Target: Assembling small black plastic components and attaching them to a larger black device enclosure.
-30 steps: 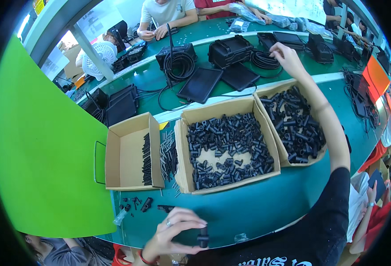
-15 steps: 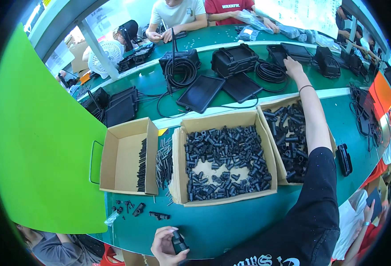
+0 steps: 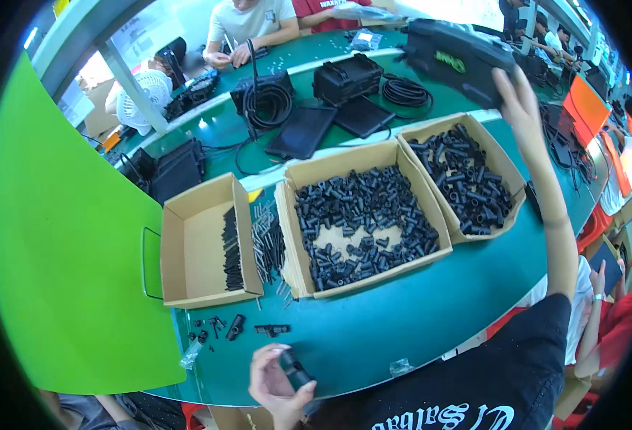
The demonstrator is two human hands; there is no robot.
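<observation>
At the near edge of the bench, my left hand point(image 3: 276, 376) is closed around a short black tubular plastic fitting point(image 3: 296, 368), thumb and fingers on either side of it. Far out to the right, my right hand point(image 3: 520, 100) is at the end of a large black plastic case point(image 3: 437, 64) with a green mark, its fingers on the case's edge; the case is tilted and looks raised off the bench. Several black tee fittings fill a cardboard box point(image 3: 303, 179) in the middle. Another cardboard box point(image 3: 503, 140) beside it holds larger black tube fittings.
A cardboard box point(image 3: 198, 197) with thin black rods stands left, metal pins point(image 3: 266, 240) beside it. Loose black fittings point(image 3: 235, 327) lie in front. Behind are black panels point(image 3: 303, 132) and coiled cable point(image 3: 269, 107). A green board point(image 3: 72, 236) borders the left; people sit opposite.
My right hand has moved right and toward me, bringing up the black case from the far bench. The view has shifted, uncovering the right-hand box. My left hand still holds the fitting.
</observation>
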